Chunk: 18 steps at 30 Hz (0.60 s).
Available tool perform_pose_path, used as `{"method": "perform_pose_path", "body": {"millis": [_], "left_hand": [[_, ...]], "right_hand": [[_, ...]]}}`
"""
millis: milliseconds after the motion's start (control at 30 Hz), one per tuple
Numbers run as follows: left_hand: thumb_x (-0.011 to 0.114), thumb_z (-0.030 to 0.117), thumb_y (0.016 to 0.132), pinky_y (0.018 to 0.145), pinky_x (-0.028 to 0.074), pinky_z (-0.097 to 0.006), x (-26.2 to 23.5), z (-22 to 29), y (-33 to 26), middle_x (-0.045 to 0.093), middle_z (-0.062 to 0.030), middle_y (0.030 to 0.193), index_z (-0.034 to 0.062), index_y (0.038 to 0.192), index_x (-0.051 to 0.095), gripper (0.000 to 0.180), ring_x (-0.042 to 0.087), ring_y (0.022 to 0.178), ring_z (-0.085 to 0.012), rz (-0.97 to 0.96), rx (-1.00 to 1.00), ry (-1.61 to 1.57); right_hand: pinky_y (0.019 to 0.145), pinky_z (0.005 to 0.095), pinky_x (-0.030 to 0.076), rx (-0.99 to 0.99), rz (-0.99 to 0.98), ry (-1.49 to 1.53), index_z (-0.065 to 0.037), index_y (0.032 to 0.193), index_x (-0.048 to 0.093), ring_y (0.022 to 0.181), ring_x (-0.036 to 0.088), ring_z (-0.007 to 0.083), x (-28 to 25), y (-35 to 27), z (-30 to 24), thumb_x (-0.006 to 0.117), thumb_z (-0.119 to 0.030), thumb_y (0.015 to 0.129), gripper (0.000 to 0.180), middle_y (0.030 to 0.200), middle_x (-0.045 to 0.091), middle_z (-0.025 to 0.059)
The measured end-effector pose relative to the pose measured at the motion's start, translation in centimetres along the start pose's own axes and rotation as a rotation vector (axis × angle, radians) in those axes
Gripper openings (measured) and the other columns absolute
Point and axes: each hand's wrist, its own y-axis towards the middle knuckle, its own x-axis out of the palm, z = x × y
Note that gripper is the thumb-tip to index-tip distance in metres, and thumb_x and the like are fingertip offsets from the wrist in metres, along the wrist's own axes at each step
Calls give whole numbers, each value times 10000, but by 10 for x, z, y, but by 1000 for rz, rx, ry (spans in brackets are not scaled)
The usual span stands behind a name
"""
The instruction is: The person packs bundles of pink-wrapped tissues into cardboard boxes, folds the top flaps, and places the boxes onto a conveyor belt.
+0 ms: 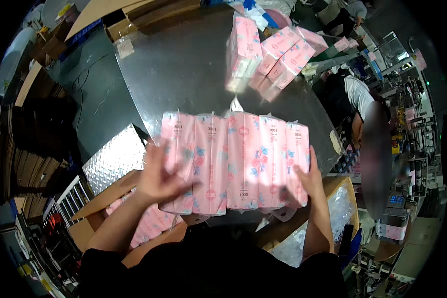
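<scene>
A row of several pink, flower-printed tissue packs (243,161) lies side by side in front of me, at the near side of the dark metal table (184,64). Loose clear film sticks out along the row's edges. Over the left-end packs is my left hand (161,174), its fingers spread and somewhat blurred; whether it touches them I cannot tell. At the opposite end my right hand (310,176) grips the outermost pack, thumb on its printed face and forefinger along its side. The other right fingers are mostly hidden.
More wrapped pink packs (288,54) stand at the table's far right. An open carton (146,223) of pink packs is at lower left, a box of clear plastic film (340,208) at lower right. Flattened cardboard (30,154) is stacked left. A person (357,99) works at right.
</scene>
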Motion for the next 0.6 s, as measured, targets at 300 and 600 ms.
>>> {"method": "perform_pose_path", "body": {"millis": [300, 600], "left_hand": [[375, 598, 968, 843, 526, -352, 69, -110, -38, 613, -87, 1113, 60, 1319, 462, 647, 621, 967, -202, -138, -553, -1640], [213, 843, 817, 1113, 326, -480, -146, -37, -221, 411, -153, 1457, 108, 1491, 287, 1000, 409, 1339, -313, -90, -364, -1827]], "right_hand": [[827, 372, 528, 407, -27, 661, -59, 1446, 347, 984, 669, 280, 55, 8, 52, 605, -428, 903, 706, 1081, 684, 178], [830, 360, 527, 276, -526, 444, -48, 1422, 391, 979, 668, 256, 64, -16, -127, 579, -422, 925, 650, 1091, 684, 162]]}}
